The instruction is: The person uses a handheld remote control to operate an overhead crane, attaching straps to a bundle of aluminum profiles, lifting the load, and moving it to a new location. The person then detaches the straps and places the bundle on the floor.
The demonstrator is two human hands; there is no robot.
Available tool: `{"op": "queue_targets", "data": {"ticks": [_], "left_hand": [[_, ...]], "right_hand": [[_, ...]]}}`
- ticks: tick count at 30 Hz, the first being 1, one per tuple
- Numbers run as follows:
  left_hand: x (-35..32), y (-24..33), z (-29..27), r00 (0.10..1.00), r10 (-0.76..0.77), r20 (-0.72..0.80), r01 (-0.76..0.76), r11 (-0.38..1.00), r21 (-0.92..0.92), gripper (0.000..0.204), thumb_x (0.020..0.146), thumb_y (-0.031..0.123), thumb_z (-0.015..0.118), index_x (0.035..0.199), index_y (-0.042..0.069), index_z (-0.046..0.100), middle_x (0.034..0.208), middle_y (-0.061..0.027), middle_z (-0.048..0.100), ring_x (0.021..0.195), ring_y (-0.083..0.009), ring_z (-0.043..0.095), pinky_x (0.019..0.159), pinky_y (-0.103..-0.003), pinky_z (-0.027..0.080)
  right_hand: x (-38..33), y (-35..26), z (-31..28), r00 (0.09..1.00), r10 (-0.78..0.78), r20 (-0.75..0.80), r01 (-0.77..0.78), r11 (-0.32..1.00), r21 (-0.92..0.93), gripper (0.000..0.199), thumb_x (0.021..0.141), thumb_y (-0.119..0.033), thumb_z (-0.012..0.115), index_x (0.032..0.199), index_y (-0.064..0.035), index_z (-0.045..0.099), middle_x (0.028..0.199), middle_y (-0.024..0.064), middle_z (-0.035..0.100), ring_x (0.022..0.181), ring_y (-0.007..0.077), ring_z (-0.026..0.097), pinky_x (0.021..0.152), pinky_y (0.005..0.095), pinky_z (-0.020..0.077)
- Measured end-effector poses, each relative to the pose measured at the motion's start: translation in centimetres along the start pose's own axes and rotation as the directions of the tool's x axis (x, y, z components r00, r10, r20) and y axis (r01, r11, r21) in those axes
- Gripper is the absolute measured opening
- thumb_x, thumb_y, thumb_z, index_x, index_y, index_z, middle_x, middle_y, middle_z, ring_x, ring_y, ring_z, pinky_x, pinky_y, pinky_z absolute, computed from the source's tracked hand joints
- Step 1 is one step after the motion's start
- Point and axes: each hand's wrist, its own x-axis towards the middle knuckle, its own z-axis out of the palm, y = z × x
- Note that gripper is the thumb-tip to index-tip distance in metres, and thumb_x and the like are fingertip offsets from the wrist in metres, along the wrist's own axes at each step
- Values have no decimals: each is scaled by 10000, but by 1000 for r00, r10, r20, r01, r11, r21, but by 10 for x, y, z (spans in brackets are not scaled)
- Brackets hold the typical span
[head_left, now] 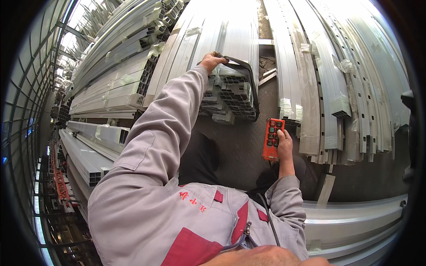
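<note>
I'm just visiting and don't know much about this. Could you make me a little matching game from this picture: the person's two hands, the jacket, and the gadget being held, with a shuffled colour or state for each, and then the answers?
Things:
1. Handheld controller
2. Left hand
3. Jacket
4. Right hand

Colours and states:
A. Gripping a black strap
B. Holding the controller
C. Grey and dark red
D. Orange-red

Right pairs: 1-D, 2-A, 3-C, 4-B
</note>
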Motion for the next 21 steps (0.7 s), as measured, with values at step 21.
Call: {"op": "queue_targets", "data": {"ticks": [21], "left_hand": [[5, -4, 6, 1000, -17, -18, 18, 998, 53, 464, 842, 262, 826, 1202, 16, 669, 1160, -118, 693, 1175, -256, 583, 1094, -399, 366]], "right_hand": [[3, 7, -2, 998, 65, 4, -64, 996, -68, 330, 1014, -321, 621, 1062, -2, 687, 862, -16, 641, 779, 50, 552, 707, 238, 476]]}}
